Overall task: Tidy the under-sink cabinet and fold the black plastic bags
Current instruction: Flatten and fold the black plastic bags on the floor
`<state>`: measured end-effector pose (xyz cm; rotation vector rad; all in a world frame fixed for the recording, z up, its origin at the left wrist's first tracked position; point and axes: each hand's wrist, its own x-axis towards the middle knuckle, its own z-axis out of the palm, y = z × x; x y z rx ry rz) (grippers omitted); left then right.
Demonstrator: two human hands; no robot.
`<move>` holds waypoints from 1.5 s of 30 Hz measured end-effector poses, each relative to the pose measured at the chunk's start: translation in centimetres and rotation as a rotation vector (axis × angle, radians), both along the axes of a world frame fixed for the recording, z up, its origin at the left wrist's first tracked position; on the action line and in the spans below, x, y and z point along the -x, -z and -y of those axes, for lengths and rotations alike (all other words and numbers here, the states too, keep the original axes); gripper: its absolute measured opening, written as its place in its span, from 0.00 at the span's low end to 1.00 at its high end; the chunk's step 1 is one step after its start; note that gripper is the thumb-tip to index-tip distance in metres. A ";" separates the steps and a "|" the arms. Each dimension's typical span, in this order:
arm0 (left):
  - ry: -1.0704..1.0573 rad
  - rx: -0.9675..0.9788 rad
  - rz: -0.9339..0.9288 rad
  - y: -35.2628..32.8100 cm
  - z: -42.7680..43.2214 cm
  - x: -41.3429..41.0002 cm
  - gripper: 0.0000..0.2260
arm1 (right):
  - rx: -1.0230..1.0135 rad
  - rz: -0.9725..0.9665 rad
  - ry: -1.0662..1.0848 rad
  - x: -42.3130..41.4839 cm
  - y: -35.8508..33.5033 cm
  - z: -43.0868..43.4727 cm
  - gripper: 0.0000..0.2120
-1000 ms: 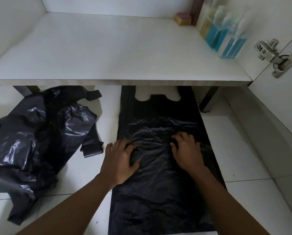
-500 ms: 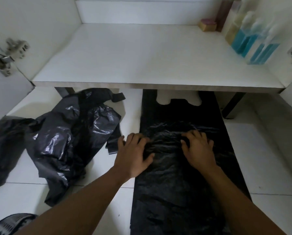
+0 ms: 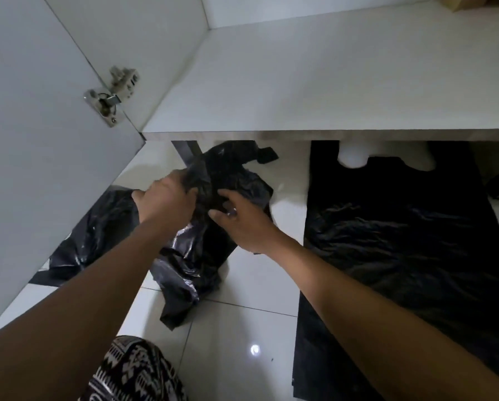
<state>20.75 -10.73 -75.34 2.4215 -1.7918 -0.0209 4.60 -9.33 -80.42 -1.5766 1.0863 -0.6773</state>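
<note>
We see both hands at the crumpled black bag, which lies heaped on the white floor tiles in front of the cabinet's left corner, its top end reaching under the cabinet floor beside a dark leg. The left hand has its fingers curled down into the upper folds of this bag and grips a bunch of plastic. The fingertips themselves are hidden behind the back of the hand. The right hand comes in from the other side with fingers half spread and the thumb close against the plastic. It touches the bag, but we cannot tell whether it has pinched hold.

The second bag – the flat black bag – lies spread out on the tiles to the right, well apart from both hands, with its two handles tucked under the front edge of the cabinet floor.

At left the open cabinet door stands close to the crumpled bag, hung on a metal hinge. A patch of black-and-white patterned cloth shows at the bottom edge, below the left forearm.
</note>
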 end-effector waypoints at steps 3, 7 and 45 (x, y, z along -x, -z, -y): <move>0.005 0.043 -0.199 0.3 -0.2 -0.1 0.14 | -0.089 0.075 0.104 -1.7 0.4 0.9 0.26; -0.174 0.091 -0.659 0.0 0.2 -0.6 0.22 | -0.226 0.184 0.179 -2.2 0.3 1.8 0.28; 0.001 -0.170 -1.176 -0.8 -1.9 7.1 0.24 | -0.679 1.223 0.579 9.2 -4.8 -2.1 0.27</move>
